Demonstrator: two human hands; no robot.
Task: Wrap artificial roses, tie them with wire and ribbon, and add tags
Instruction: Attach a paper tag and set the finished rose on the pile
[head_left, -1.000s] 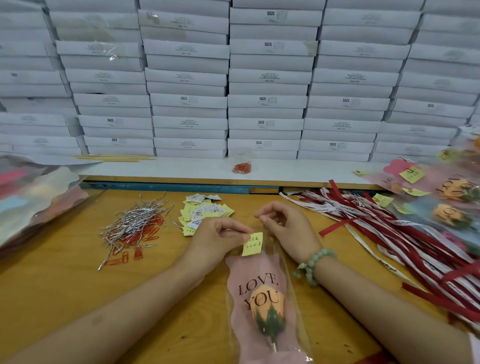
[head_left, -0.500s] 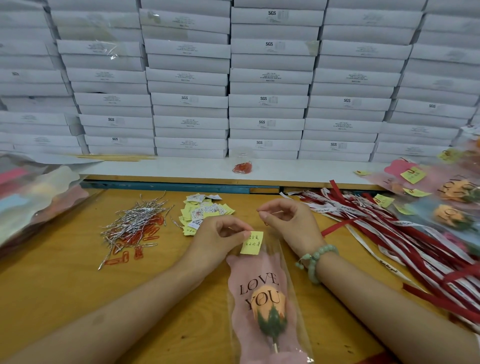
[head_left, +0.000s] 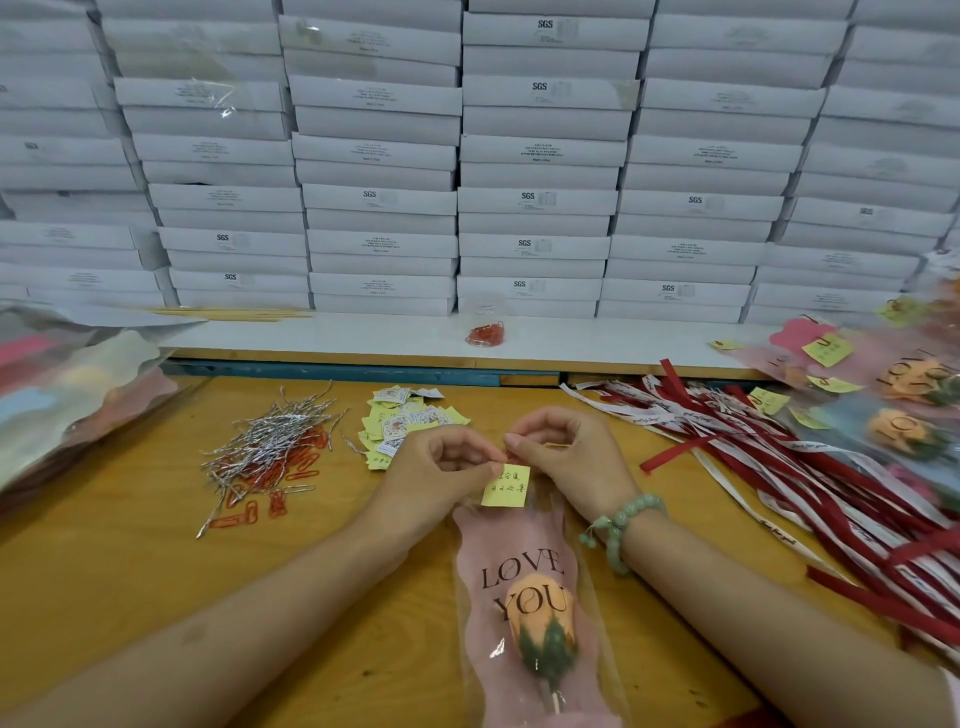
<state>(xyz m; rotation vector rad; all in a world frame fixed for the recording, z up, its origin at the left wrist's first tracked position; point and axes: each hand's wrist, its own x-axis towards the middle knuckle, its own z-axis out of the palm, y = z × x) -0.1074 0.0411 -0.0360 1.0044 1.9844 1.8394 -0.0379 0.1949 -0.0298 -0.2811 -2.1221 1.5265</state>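
Both grips curled, nearly touching. My left grip (head_left: 441, 467) pinches yellow tag (head_left: 506, 488) against top of wrapped rose (head_left: 540, 618), which lies on bench (head_left: 130, 571) between my forearms. My right grip (head_left: 566, 457) thumb-to-finger beside tag, maybe nipping something tiny; cannot tell.

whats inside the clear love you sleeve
An orange artificial rose with green sepals and a pale stem, backed by pink paper. The yellow tag covers the sleeve's top; the stem's end is out of frame.
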